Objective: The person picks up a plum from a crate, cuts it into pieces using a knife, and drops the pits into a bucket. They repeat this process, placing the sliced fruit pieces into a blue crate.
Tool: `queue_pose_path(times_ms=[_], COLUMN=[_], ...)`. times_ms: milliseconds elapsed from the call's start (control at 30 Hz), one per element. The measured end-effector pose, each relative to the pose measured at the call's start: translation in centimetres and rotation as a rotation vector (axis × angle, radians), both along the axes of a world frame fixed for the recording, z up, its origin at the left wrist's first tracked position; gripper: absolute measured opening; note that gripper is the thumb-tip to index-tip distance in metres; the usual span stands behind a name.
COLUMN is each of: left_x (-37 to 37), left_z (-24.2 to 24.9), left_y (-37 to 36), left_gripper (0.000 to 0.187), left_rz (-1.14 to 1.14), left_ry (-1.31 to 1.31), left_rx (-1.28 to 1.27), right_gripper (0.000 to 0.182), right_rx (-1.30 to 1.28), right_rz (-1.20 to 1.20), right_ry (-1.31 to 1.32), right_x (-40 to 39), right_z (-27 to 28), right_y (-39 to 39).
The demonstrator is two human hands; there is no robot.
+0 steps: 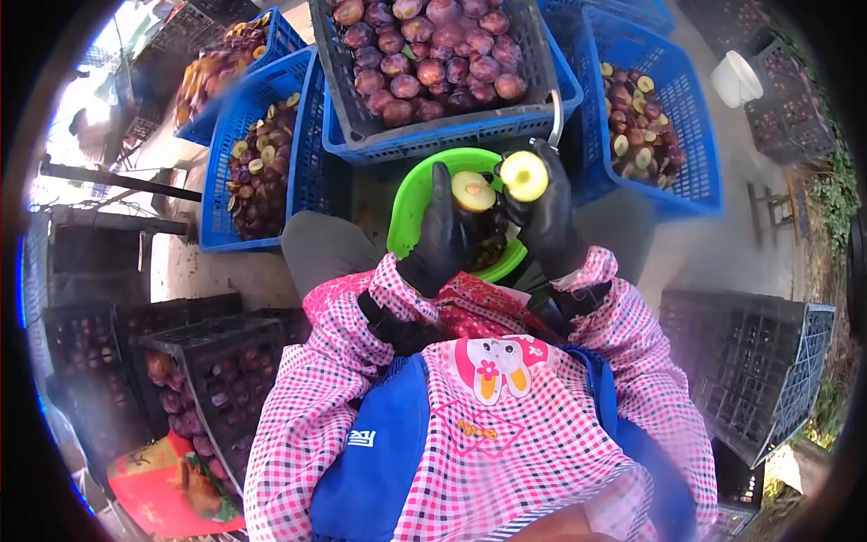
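My left hand (440, 230), in a black glove, is closed around a plum half (473, 191) whose cut face shows the stone. My gloved right hand (549, 212) grips another plum half (525, 176), its pale yellow face turned up. From the same hand a curved knife (557, 119) sticks out, its blade pointing away from me; the handle is mostly hidden by the fingers. Both hands are over a green basin (411, 203) between my knees, with dark pieces at its bottom. Beyond it, a black crate (397, 137) full of whole plums (432, 72) rests on a blue crate (452, 143).
Blue crates with halved plums stand on the left (217, 203) and right (700, 176). Another blue crate (287, 41) is at the upper left. Black crates of plums (212, 334) are at the lower left, a black crate (745, 361) at the right, and a white bucket (736, 79) farther back.
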State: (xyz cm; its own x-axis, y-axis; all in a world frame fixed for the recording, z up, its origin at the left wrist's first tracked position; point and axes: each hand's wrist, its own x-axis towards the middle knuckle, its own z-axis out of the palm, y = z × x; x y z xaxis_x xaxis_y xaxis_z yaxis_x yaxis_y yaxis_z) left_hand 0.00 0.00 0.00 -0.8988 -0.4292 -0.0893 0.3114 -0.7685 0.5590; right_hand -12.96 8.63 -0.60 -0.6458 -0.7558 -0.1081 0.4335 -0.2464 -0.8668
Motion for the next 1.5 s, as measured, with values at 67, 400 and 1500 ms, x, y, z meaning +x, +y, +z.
queue_pose_path(times_ms=[67,400,1500], left_x=[0.9,3.8,-21.6], left_z=[-2.0,-3.1,-1.8], left_y=[-0.1,-0.6,-24.9], left_gripper=[0.062,0.049,0.033], left_rz=[-0.106,-0.358,0.091], left_ry=[0.138,-0.073,-0.551], left_rx=[0.160,0.362,-1.909], right_gripper=[0.029,0.041,0.026], right_rx=[0.159,0.293,0.270], right_rz=[0.026,0.676,-0.013], right_ry=[0.427,0.642,0.528], right_x=[0.5,-0.7,-7.3], right_z=[1.3,0.8,4.9], right_y=[0.0,0.2,4.5])
